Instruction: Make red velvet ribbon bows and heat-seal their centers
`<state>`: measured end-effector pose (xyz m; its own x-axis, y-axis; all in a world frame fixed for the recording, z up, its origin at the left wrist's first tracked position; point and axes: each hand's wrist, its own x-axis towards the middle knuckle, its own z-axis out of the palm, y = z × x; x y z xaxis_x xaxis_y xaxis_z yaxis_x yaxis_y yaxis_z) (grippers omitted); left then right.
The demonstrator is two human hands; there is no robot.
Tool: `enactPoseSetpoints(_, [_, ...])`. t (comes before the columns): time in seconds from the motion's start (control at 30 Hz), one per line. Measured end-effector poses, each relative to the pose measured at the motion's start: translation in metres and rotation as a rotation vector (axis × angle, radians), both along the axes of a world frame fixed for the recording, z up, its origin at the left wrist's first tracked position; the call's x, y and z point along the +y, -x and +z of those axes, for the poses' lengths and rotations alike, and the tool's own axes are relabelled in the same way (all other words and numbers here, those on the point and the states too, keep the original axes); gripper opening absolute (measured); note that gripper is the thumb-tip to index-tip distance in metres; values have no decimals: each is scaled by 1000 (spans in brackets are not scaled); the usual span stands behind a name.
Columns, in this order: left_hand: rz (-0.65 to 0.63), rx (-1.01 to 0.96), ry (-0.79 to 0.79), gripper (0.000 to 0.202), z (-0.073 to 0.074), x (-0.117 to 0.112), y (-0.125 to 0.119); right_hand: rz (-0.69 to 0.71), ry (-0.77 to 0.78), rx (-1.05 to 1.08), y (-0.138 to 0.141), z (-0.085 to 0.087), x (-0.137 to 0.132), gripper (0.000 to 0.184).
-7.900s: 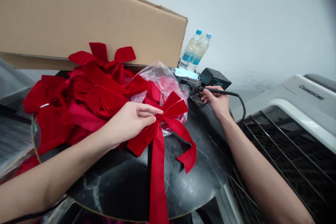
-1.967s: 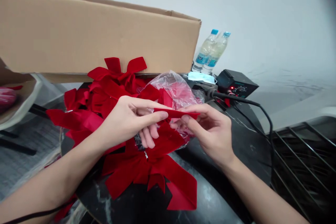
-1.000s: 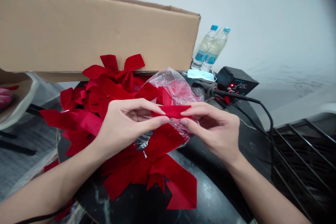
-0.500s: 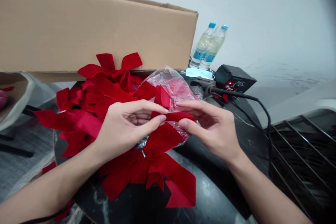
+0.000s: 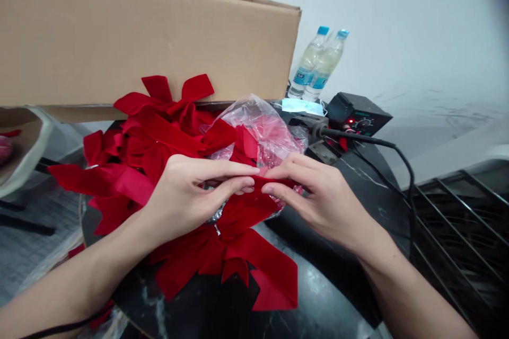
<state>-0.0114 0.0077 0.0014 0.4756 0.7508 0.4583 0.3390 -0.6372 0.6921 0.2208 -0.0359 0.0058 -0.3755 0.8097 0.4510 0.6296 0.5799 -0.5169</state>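
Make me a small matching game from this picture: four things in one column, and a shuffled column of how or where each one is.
Things:
1. red fabric strip
2. two bottles
3. black box with a dial
4. cardboard box

Clues:
A. shows a lit red light
B. plain tan
C. held by the left hand and the right hand
D. topped with blue caps

Pairs: 1-C, 2-D, 3-A, 4-B.

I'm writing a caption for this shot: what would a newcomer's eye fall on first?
Probably the heap of red bows on the dark marbled table. Just above the nearest bow in the picture, the left hand and right hand pinch a red ribbon piece between them. Behind the heap stands a long cardboard box.
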Motion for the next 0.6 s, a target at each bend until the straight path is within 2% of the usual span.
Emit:
enactPoseSetpoints(0.17, [-96,-79,-47,29,-6,8,3,4,-7,-6,1,-1,1,9])
enactPoseSetpoints(0.3, [-111,-111,-27,21,-7,10,2,9,32,13,3,-4,4,11])
enactPoseSetpoints(0.47, [-91,-54,97,10,5,4,2,36,8,-41,6,3,1,9])
enactPoseSetpoints(0.53, [-93,-4,222,16,11,-2,9,25,13,-55,4,12,-8,8])
enactPoseSetpoints(0.6, [-95,97,346,26,13,-9,21,32,109,-49,0,19,-22,8])
